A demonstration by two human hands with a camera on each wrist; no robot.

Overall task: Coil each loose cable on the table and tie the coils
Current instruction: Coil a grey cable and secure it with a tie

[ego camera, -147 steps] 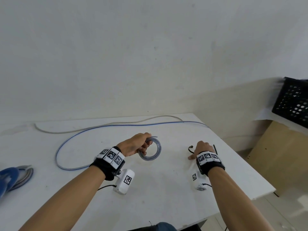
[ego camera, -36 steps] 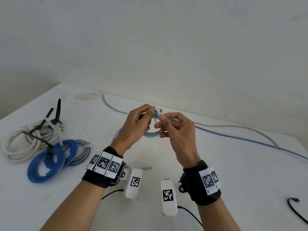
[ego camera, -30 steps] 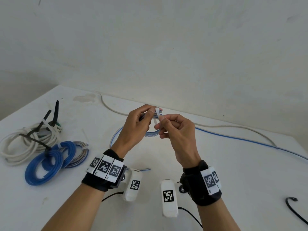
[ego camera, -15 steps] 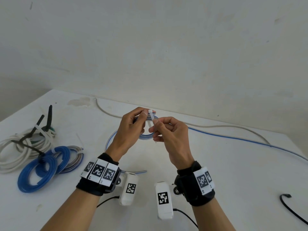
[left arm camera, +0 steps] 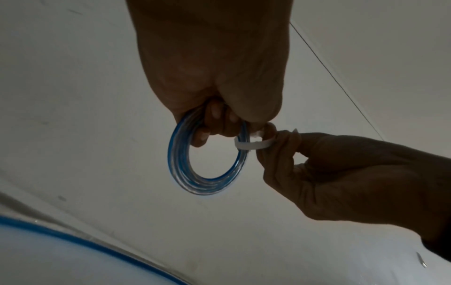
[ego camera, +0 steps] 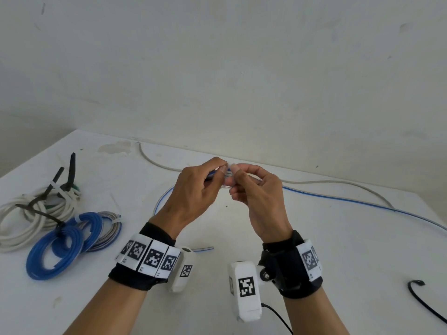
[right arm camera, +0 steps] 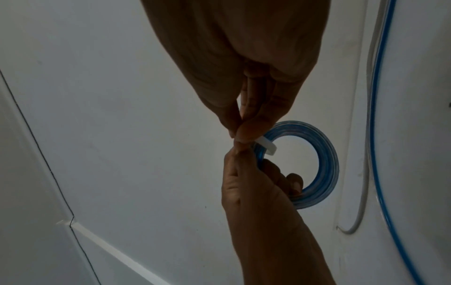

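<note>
My left hand [ego camera: 196, 189] holds a small blue-and-clear cable coil [left arm camera: 207, 169] up above the table, fingers curled through its ring. A white zip tie [left arm camera: 253, 143] loops around the coil's edge. My right hand [ego camera: 256, 189] pinches the tie's end between thumb and forefinger, right against the left fingertips. In the right wrist view the zip tie [right arm camera: 267, 147] wraps the cable coil [right arm camera: 322, 165] just below the pinch. From the head view the coil is mostly hidden behind both hands.
Tied coils lie at the left: white cable [ego camera: 29, 213] with black ties, two blue coils [ego camera: 58, 247]. A loose blue cable [ego camera: 350, 201] and a grey cable [ego camera: 326, 182] run along the far table edge. A black tie [ego camera: 420, 298] lies at right.
The hands have drawn closer together, and the tie's upright tail seen a second ago no longer sticks up between the fingers. The head view has dropped slightly.
</note>
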